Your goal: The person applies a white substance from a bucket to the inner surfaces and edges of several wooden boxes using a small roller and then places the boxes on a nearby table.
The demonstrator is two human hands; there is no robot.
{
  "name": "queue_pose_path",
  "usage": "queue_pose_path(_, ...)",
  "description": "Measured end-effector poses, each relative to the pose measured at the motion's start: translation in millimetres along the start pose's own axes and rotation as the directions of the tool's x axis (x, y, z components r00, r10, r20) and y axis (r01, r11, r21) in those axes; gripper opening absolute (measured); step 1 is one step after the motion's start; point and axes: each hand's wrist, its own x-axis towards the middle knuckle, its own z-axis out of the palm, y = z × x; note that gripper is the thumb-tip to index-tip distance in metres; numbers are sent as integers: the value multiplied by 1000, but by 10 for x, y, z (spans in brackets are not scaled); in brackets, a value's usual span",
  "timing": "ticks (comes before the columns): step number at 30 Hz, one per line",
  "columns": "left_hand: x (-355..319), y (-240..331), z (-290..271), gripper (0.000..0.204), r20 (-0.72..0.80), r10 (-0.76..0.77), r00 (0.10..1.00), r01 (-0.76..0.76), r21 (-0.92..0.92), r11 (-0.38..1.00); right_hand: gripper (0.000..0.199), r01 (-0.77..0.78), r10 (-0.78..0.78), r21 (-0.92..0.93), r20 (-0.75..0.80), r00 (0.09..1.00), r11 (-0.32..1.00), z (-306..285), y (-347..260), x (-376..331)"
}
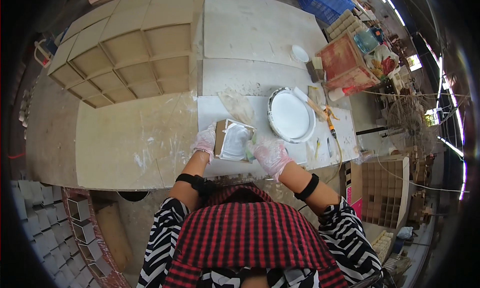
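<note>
A small open box with brown sides and wet-looking white stuff smeared inside stands at the table's near edge. My left hand, in a thin clear glove, grips its left side. My right hand, gloved the same way, is closed at the box's right side on a pale green pad-like thing, mostly hidden by the fingers. Just beyond that hand sits a round tub of white paint-like liquid, its rim crusted. A crumpled pale cloth lies behind the box.
Stacked open-fronted boxes fill the far left of the table. Right of the tub are a wide brush, an orange-and-black tool on a cable and a small blade-like tool. A white bowl and a red-stained crate stand farther back.
</note>
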Motion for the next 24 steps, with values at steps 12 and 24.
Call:
queue_pose_path(12, -460, 412, -35, 73, -30, 7, 1000, -1, 216, 976, 17, 57, -59, 299, -1, 998, 952, 304, 46, -237)
queue_pose_path(24, -320, 188, 148, 62, -135, 220, 966, -203, 134, 970, 16, -87, 52, 470, 86, 995, 878, 236, -33, -302)
